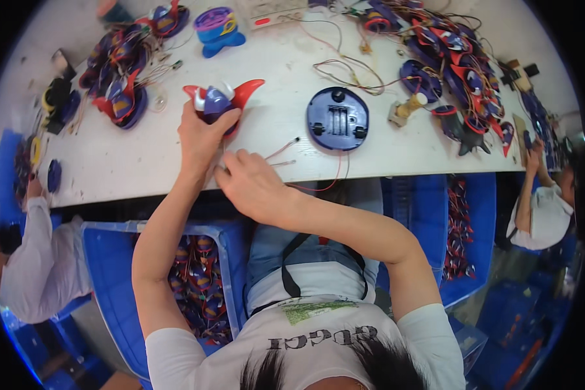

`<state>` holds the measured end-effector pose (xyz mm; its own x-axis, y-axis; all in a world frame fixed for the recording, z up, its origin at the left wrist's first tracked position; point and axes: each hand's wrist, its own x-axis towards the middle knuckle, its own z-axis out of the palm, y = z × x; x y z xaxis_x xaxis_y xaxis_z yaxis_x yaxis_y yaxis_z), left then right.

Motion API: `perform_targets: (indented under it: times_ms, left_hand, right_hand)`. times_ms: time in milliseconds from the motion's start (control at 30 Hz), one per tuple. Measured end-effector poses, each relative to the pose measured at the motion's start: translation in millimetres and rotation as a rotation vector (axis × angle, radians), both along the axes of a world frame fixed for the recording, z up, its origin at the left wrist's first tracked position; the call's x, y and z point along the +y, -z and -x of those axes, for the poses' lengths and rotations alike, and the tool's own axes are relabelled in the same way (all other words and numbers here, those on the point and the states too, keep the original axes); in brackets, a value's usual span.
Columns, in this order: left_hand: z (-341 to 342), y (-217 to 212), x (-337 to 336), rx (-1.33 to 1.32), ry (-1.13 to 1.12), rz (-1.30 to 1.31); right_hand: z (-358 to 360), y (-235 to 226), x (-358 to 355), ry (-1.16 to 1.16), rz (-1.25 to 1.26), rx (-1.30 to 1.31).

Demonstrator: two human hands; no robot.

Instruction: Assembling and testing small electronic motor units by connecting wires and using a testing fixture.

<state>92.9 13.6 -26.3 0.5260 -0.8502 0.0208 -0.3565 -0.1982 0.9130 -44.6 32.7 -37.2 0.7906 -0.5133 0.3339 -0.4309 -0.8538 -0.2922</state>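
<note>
My left hand (200,140) is closed around a toy part (216,101) with red horn-like wings and a purple and silver middle, holding it just over the white table. Below it, my right hand (257,185) is closed, with thumb and fingers drawn together; what they pinch is hidden. Thin wires (281,151) with small ends stick out past the right fingers onto the table. To the right lies a dark blue round base (338,120) with an open battery compartment facing up. A red and a black wire (337,181) run from its lower edge.
Wired purple and red toy parts are heaped at the table's left (120,97) and right (458,62). A blue and purple tub (216,29) stands at the back. Blue crates (120,286) with more parts sit below the table edge. Co-workers sit at both sides.
</note>
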Motion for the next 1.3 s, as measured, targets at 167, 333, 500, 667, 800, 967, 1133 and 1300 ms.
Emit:
perform_targets:
  times_ms: [167, 333, 500, 667, 800, 967, 1133, 1300]
  left_hand:
    - [0.2, -9.4, 7.8, 0.442, 0.141, 0.122]
    - [10.3, -13.4, 7.2, 0.782, 0.296, 0.232]
    - [33.1, -19.5, -12.5, 0.902, 0.388, 0.287]
    - [80.0, -15.4, -32.3, 0.851, 0.459, 0.289]
    - [105.1, 1.2, -38.5, 0.526, 0.41, 0.19]
    - [111.8, 4.2, -37.4, -0.041, 0.328, 0.301]
    - [91.6, -20.8, -22.8, 0.921, 0.438, 0.371]
    - [-6.7, -34.8, 26.5, 0.801, 0.236, 0.402]
  right_hand:
    - [16.8, -16.7, -12.3, -0.111, -0.217, -0.031]
    - [72.3, -53.9, -38.3, -0.225, -0.45, -0.321]
    - [115.9, -76.7, -67.2, 0.008, -0.866, -0.495]
    - [121.6, -34.3, -104.7, 0.332, -0.604, -0.717]
    - [134.4, -2.2, -121.7, 0.459, -0.154, -0.347]
    - [133.5, -5.2, -116.5, 0.492, -0.521, -0.581]
    - [89.9, -41.8, -110.4, 0.406, -0.41, -0.637]
    - [15.2, -74.5, -87.3, 0.073, -0.829, -0.669]
